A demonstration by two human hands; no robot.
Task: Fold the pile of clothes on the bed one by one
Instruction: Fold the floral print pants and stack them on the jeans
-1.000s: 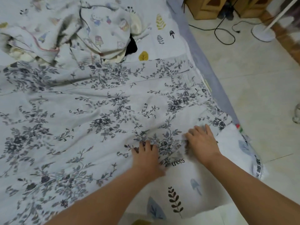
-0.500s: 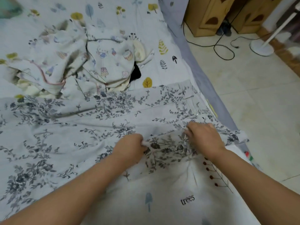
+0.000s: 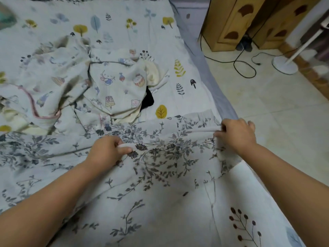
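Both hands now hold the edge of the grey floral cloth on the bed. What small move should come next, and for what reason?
Probably carry the gripped edge away from the body and lay it flat, completing one fold. The left hand and right hand each pinch the lifted edge of the floral cloth, part of it already doubled over, while the pile of clothes waits beyond.

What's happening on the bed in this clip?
A person is folding laundry. Both hands pinch one edge of a grey floral garment spread on the bed sheet: the left hand near its middle, the right hand by the bed's edge. The fold is not yet laid down. A crumpled pile of cartoon-print clothes waits behind it.
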